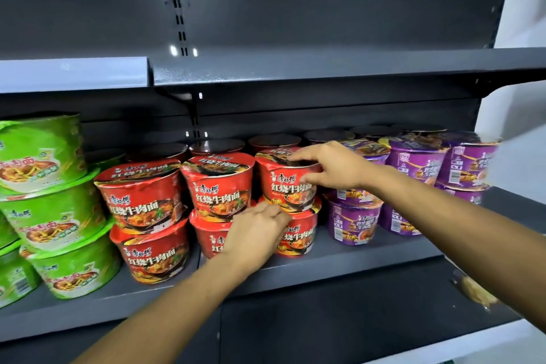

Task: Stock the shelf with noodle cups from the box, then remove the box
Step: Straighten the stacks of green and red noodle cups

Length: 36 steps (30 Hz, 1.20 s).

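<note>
Red noodle cups stand in stacks of two at the middle of the dark grey shelf (339, 257). My right hand (331, 165) grips the top red cup (283, 186) of the right-hand stack, fingers over its lid and thumb on its side. That cup sits on a lower red cup (298, 235). My left hand (254, 230) rests against the front of the lower cups, between the middle stack (218, 183) and the right stack; whether its fingers hold a cup is hidden. The box is out of view.
Green noodle cups (50, 216) are stacked at the left, purple ones (413, 162) at the right. More cups stand in the back row. The shelf above (325, 68) is bare. A white wall shows at the right edge.
</note>
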Each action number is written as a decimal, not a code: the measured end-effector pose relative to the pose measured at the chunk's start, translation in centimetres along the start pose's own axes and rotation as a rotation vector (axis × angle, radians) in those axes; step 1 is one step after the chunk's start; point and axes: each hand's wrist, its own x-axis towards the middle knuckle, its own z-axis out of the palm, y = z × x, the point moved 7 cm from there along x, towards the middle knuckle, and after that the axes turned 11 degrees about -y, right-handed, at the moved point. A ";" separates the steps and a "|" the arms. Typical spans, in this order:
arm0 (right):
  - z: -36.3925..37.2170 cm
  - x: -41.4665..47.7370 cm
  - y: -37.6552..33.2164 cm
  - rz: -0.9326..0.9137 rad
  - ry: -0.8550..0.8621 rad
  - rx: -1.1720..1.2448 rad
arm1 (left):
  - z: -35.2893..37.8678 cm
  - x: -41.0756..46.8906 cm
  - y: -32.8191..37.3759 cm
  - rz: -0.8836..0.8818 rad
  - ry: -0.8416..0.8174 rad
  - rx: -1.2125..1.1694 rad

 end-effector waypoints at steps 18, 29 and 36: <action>0.1 -0.6 2.7 -0.080 0.189 -0.019 | 0.6 2.4 1.2 -0.129 -0.039 0.059; -0.1 -2.6 3.6 -0.071 0.227 -0.049 | 0.3 2.8 4.2 -0.058 0.094 0.091; -0.9 -4.9 8.2 0.007 0.240 -0.067 | 2.8 6.5 9.2 0.056 0.067 0.044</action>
